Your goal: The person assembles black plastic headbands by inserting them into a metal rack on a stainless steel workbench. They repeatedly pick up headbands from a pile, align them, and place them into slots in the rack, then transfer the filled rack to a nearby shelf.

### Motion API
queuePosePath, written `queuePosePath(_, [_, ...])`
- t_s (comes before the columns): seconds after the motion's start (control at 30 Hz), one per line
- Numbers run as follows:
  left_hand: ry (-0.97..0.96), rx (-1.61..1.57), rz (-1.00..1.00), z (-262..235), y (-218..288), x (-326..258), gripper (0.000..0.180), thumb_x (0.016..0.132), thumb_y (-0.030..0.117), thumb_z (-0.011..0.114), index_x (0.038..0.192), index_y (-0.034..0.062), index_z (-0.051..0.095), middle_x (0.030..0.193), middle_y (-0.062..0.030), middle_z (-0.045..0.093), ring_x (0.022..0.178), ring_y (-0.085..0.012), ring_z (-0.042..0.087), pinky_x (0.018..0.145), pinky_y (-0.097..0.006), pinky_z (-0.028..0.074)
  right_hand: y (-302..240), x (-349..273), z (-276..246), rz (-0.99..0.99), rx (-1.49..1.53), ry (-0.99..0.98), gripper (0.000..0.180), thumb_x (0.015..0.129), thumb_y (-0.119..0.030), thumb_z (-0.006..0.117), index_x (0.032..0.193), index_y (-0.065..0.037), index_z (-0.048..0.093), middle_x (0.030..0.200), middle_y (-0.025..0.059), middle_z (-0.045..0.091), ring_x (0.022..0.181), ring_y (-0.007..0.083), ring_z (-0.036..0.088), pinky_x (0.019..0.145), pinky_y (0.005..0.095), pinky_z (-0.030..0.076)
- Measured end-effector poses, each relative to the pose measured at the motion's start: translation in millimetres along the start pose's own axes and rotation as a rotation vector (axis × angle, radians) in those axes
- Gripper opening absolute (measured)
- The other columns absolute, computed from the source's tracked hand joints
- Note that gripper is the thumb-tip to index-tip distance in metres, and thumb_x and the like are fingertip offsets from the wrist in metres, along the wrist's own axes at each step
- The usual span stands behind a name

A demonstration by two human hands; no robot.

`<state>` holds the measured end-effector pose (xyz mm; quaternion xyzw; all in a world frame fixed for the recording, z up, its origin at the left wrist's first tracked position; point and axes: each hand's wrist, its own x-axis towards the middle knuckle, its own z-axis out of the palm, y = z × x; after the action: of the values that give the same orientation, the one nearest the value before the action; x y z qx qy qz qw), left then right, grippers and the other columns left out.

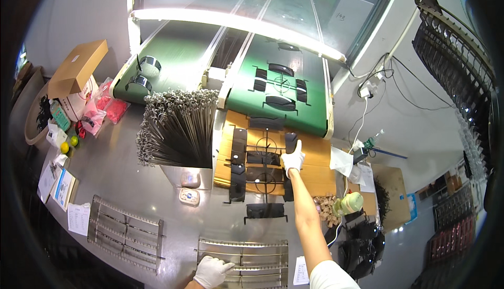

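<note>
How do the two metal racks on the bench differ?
The left rack lies slanted, while the middle rack sits nearly level across the view. The left rack shows whole; the middle rack runs out at the lower edge, partly covered by the left hand. Both are silvery, with long bars.

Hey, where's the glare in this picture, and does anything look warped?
In the head view, the fluorescent tube burns out to white; the metal tabletop shows small glare spots; fisheye distortion curves the tabletop's near edge, with black filling the corners.
</note>
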<state>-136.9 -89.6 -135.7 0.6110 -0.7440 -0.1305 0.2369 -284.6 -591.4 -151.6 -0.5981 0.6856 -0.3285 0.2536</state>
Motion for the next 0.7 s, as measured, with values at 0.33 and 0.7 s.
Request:
queuePosePath(0.33, [-0.067,-0.112,-0.072,-7.6,-0.5,24.3,0.022,0.090,0.022,0.063,0.110,0.0142,0.066,0.112,-0.0165,0.058,0.092,-0.0352,0.058,0.081,-0.044,0.048,-63.9,-123.8,-112.1,-0.341,0.622,0.287,0.076,0.075,-0.010,0.071,0.146,-0.012,0.043,0.101,0.0140,0.054,0.089,0.0239,0.056,0.086,0.0385,0.047])
queuePosePath(0.7, [0.399,-1.040,-0.182,-123.1,6.8,37.4,0.063,0.085,-0.004,0.065,0.141,0.0094,0.039,0.112,-0.0070,0.055,0.092,-0.0125,0.058,0.076,-0.026,0.052,-111.1,-443.7,-129.3,-0.686,-0.366,-0.324,0.050,0.077,-0.011,0.069,0.126,-0.019,0.061,0.101,0.0179,0.061,0.083,0.0355,0.065,0.066,0.0420,0.054])
